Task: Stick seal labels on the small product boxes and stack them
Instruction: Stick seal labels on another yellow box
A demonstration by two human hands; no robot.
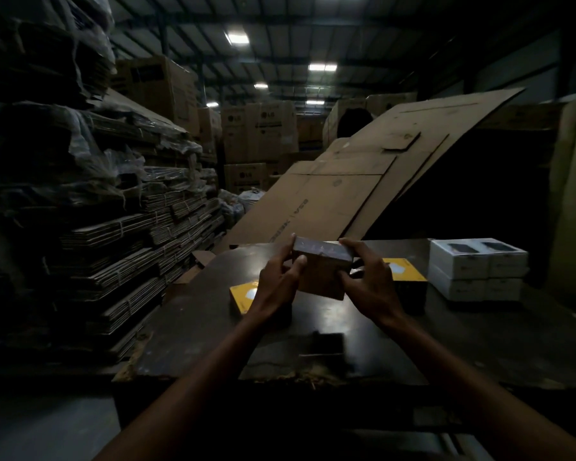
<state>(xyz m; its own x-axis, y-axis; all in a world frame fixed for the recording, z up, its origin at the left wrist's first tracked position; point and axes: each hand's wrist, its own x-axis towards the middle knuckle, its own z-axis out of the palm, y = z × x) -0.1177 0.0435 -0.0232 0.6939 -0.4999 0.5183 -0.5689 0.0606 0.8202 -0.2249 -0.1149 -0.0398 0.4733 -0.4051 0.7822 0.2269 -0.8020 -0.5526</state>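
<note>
Held box: a small dark product box (321,266) is raised above the dark table (193,321), tilted, between both hands.
Left hand (276,284): clasps the box's left end, thumb on the near face.
Right hand (368,282): clasps the right end, fingers curled over the top edge.
Yellow boxes: one (241,296) lies under the left hand, another (403,269) behind the right.
White boxes (476,267): stacked two high at the table's far right.

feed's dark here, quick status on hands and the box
Left hand and right hand both gripping small box above table. White stack far right. Nothing in the way.
</note>
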